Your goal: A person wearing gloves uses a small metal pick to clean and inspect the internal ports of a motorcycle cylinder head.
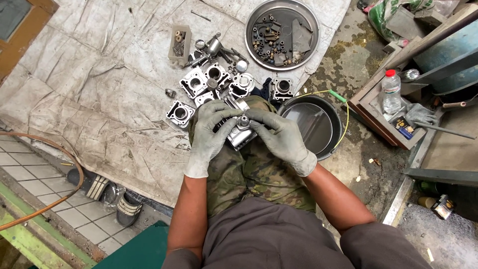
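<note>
Left hand (pixel 211 130) gloved in grey, fingers (pixel 225 110) curled over the top and near side of a silvery engine part (pixel 240 133) resting on the camouflage knee (pixel 249 164); right hand (pixel 281 137) gloved too, fingertips (pixel 255 117) pinched on a small round fitting at the top of the same part, both grips closed around it. Just beyond the fingers, several more metal engine blocks (pixel 204 82) spread on a dirty grey sheet (pixel 99 84), farther off a round metal tray (pixel 308 30) of bolts. Beside the right fingers, a dark basin (pixel 334 117); well off to the right, a plastic bottle (pixel 391 90).
</note>
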